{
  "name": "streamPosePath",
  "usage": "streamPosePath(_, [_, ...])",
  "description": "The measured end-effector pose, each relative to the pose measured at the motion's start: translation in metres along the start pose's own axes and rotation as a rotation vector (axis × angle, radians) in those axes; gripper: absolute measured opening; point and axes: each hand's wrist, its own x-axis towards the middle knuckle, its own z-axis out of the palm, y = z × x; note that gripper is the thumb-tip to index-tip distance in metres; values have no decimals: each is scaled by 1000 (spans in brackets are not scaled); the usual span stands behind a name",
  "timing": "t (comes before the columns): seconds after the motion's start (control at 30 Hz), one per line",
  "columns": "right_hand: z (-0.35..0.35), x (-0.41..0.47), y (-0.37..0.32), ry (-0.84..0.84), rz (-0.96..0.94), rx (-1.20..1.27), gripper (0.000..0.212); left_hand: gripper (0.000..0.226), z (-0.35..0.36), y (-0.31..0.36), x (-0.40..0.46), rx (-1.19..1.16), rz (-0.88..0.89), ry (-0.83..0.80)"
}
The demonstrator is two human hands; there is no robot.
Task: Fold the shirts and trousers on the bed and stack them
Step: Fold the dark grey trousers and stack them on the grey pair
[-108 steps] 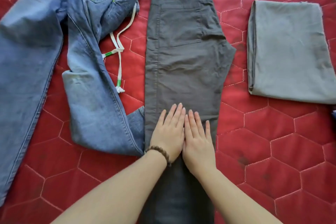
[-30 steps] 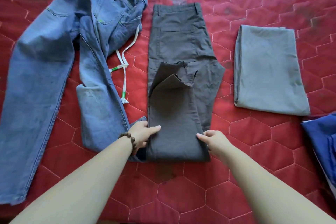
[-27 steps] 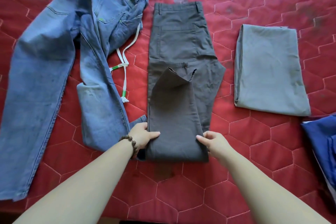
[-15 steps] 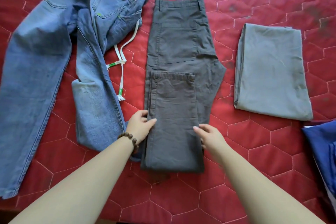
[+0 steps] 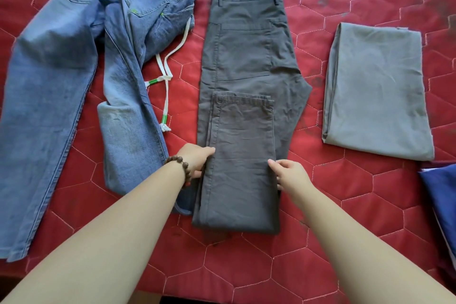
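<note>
Dark grey trousers [image 5: 246,57] lie lengthwise in the middle of the red quilted bed [image 5: 370,205], their legs folded up over the thighs so the hems sit just below the back pocket. My left hand [image 5: 197,160], with a bead bracelet on the wrist, pinches the left edge of the folded legs, thumb on top. At the right edge my right hand [image 5: 288,173] pinches the same way. Blue jeans [image 5: 61,81] with a white drawstring sprawl unfolded to the left. A folded light grey garment [image 5: 375,91] lies to the right.
A dark blue cloth [image 5: 441,195] pokes in at the right edge. The bed's front edge runs along the bottom of the view below my forearms. Bare red quilt shows in front of the grey trousers and between the garments.
The trouser legs have been folded up and laid flat over the upper part. Both my hands slid from the bottom fold up along the side edges.
</note>
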Motion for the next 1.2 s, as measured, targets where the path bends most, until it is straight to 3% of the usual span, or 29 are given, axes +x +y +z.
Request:
streamPosePath(0.17, [-7, -25, 15, -144, 123, 70, 13, 14, -1, -32, -27, 108, -74, -40])
streamPosePath(0.33, [-13, -45, 28, -185, 175, 24, 9, 12, -4, -57, -52, 92, -103, -86])
streamPosePath(0.53, [-18, -57, 46, -221, 164, -67, 11, 16, -10, -77, -66, 201, 42, -90])
streamPosePath(0.67, [-19, -62, 58, -227, 116, -71, 4, 32, -12, -86, -73, 141, 66, -120])
streamPosePath(0.73, [-20, -65, 65, -232, 116, -68, 7, 28, -12, -91, -75, 138, 70, -141])
streamPosePath(0.83, [-15, -71, 71, -201, 109, -45, 3, 29, -8, -97, -77, 264, 112, -50])
streamPosePath(0.9, [-8, -75, 71, -13, -22, -212, 7, 25, 0, -95, -84, 472, 273, 231])
streamPosePath(0.97, [2, -78, 69, 291, -307, -504, 21, 23, 11, -93, -92, 718, 571, 531])
streamPosePath(1.0, [8, -80, 65, 393, -483, -596, 28, 25, 18, -92, -94, 820, 735, 597])
streamPosePath(1.1, [37, -76, 55, 370, -848, -768, 39, 43, 47, -92, -84, 1017, 1019, 511])
streamPosePath(1.2, [66, -61, 60, 248, -905, -942, 49, 53, 65, -99, -64, 1258, 990, 321])
